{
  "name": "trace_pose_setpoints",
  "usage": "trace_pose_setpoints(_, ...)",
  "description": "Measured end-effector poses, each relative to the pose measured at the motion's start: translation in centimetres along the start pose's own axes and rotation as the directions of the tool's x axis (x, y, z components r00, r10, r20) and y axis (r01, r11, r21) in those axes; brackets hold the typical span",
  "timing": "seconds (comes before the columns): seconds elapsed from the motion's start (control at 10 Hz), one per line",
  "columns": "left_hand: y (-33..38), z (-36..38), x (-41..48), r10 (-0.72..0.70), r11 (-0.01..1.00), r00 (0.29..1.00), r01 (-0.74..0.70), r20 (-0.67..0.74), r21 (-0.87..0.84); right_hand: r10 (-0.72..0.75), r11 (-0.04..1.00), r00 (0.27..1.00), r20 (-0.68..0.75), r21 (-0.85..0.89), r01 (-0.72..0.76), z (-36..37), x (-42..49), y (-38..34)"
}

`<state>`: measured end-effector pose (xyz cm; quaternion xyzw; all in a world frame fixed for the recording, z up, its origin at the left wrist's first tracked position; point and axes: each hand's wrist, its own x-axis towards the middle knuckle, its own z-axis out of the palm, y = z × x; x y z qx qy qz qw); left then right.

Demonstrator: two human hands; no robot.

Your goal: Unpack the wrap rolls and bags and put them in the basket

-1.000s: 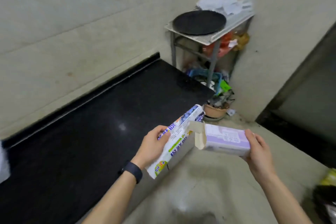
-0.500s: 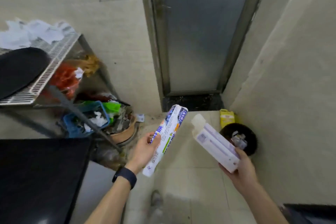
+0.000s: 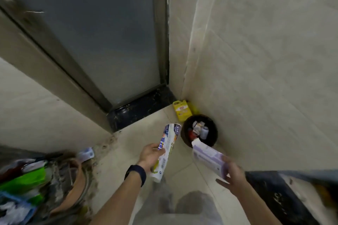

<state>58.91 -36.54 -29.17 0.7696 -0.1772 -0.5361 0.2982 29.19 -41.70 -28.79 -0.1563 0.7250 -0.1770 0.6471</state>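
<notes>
The left hand (image 3: 151, 155) had its fingers wrapped around the lower half of the roll (image 3: 166, 150), held upright over bare floor (image 3: 128, 148). The right hand (image 3: 232, 170) clamped the near end of the box (image 3: 208, 157), its far flap reaching over the rim of the bin (image 3: 214, 140). The bin stood in the corner, wall (image 3: 265, 78) on its right, yellow bottle (image 3: 182, 110) and door (image 3: 109, 42) beyond.

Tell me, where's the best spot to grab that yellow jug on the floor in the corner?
Probably its top. The yellow jug stands upright on the floor, tucked against the wall, with the dark bin right in front of it. With its sides crowded, coming down from above looks easiest. The picture is too small to show a handle clearly, so a grip around the top edge is my best guess.
</notes>
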Motion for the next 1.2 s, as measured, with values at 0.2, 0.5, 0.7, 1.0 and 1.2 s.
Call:
trace_pose_setpoints(0.2,5.1,4.4,8.8,-0.034,0.944,0.994,-0.004,0.108,0.331,0.035,0.999,0.995,-0.094,0.011,-0.034,1.2,4.8,-5.3)
trace_pose_setpoints(0.5,8.9,15.0,17.2,-0.114,0.889,0.979,0.024,0.170,0.456,0.155,0.982,0.967,-0.202,-0.075,-0.173,2.4,15.7,-10.6)
trace_pose_setpoints(0.7,7.8,21.1,23.6,-0.149,0.888,0.968,0.040,0.203,0.458,0.103,0.962,0.960,-0.262,-0.220,-0.163,2.8,25.0,-10.6)
trace_pose_setpoints(1.0,2.9,24.6,32.7,-0.209,0.893,0.951,0.089,0.230,0.441,0.059,0.902,0.969,-0.238,-0.403,-0.154,4.6,34.3,-9.0)
trace_pose_setpoints(1.2,-1.4,25.4,39.1,-0.319,0.878,0.871,0.123,0.374,0.462,0.029,0.859,0.993,-0.112,-0.505,-0.082,6.7,38.3,-6.7)
